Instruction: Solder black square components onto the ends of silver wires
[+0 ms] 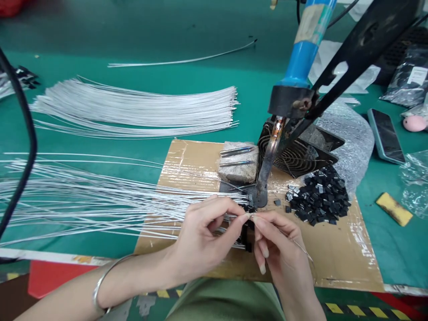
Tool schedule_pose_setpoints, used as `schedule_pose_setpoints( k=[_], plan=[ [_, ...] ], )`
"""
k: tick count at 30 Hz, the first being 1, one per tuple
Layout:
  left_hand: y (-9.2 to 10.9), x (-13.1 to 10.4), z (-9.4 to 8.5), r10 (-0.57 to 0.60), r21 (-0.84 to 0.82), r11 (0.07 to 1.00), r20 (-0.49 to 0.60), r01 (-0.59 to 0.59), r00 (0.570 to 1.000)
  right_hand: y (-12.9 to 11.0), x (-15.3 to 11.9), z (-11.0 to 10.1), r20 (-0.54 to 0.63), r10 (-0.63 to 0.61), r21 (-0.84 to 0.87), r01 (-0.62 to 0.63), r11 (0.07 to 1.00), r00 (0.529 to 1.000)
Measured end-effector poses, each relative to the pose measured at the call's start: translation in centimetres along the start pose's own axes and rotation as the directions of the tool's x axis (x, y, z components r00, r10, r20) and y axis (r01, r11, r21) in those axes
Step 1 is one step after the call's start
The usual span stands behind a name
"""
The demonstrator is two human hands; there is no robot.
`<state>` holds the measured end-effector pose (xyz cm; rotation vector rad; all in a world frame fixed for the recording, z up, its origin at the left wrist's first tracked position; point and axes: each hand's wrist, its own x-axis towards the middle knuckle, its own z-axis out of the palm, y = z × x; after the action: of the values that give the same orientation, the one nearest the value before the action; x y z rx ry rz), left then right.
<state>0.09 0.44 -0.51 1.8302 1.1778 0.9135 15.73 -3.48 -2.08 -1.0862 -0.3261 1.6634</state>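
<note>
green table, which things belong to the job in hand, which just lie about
Likely in the job: thin white wires; small black rectangular pieces; blue metal soldering iron.

Seemingly lying about: rectangular dark-screened phone; round pink object; clear plastic bubble wrap.

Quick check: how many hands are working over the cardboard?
2: the left hand and the right hand, fingertips meeting near the soldering iron; no other hands show.

Green table (83,64) above hazard-striped floor (355,309)
</note>
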Motion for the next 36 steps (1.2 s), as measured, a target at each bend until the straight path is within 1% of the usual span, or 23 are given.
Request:
schedule_pose_setpoints(
  k=[5,10,15,19,22,24,27,29,32,36],
  plan=[
    [0.2,0.1,0.1,-0.014,0.026,1.000,-0.026,0.014,1.000,0.5,-0.2,-0.4,0.021,0.003,0.002,-0.003,1.000,1.000],
    [-0.1,-0.2,0.4,-0.049,0.013,0.999,-0.033,0.050,0.998,0.9,-0.3,-0.5,0.005,-0.012,0.018,0.012,1.000,1.000],
    [-0.2,-0.3,0.7,-0.043,0.038,0.998,-0.054,0.045,0.998,1.2,-0.4,0.4,-0.039,-0.054,0.062,0.056,0.996,0.998],
    [0.0,-0.3,0.7,-0.059,0.038,0.997,-0.067,0.062,0.996,1.6,-0.3,1.3,-0.085,-0.094,0.101,0.103,0.990,0.992],
    [0.0,-0.3,0.8,-0.089,-0.010,0.996,-0.065,0.088,0.994,1.8,-0.3,1.5,-0.110,-0.097,0.107,0.109,0.988,0.989],
    [-0.1,-0.3,0.9,-0.137,-0.060,0.989,-0.043,0.134,0.990,1.9,-0.4,1.4,-0.109,-0.104,0.098,0.115,0.989,0.989],
    [-0.4,-0.4,0.9,-0.219,-0.146,0.965,0.010,0.218,0.976,1.8,-0.6,0.8,-0.077,-0.104,0.069,0.109,0.992,0.992],
    [-0.4,-0.5,0.8,-0.251,-0.188,0.949,0.035,0.254,0.967,1.7,-0.7,0.4,-0.047,-0.101,0.052,0.104,0.993,0.994],
    [-0.3,-0.4,0.6,-0.264,-0.208,0.941,0.045,0.268,0.963,1.7,-0.7,0.0,-0.011,-0.115,0.033,0.115,0.993,0.993],
    [0.0,-0.3,0.5,-0.252,-0.213,0.944,0.035,0.253,0.967,1.8,-0.7,-0.2,-0.015,-0.116,0.010,0.116,0.993,0.993]
  ],
)
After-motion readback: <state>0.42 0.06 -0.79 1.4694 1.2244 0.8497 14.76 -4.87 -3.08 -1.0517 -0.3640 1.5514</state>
